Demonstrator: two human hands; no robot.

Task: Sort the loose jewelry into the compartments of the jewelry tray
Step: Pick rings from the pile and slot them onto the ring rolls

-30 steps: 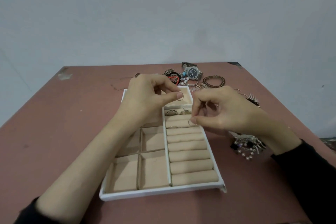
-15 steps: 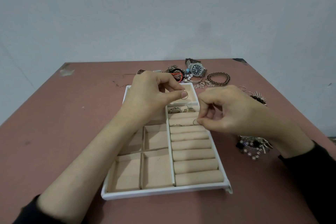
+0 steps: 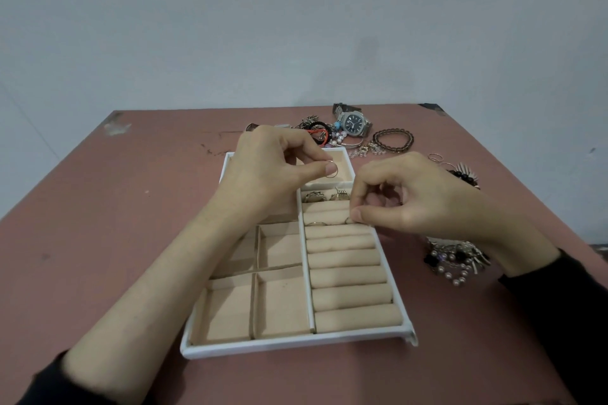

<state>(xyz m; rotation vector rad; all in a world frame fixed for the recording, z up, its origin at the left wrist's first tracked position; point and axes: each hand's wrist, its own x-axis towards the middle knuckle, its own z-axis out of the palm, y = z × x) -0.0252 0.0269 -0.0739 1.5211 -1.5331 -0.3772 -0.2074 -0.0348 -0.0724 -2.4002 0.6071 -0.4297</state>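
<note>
beige tray [image 3: 297, 344] slots with three rings [image 3: 316, 223]

Left hand [image 3: 263, 171] and right hand [image 3: 414, 200] crowd tray's [image 3: 296, 344] far end; near compartments [image 3: 283, 302] open.

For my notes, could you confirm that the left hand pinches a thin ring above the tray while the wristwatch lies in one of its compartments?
Not quite: the head view shows the wristwatch lying on the table beyond the jewelry tray, not in a compartment. The left hand does pinch a thin ring above the tray.
</note>
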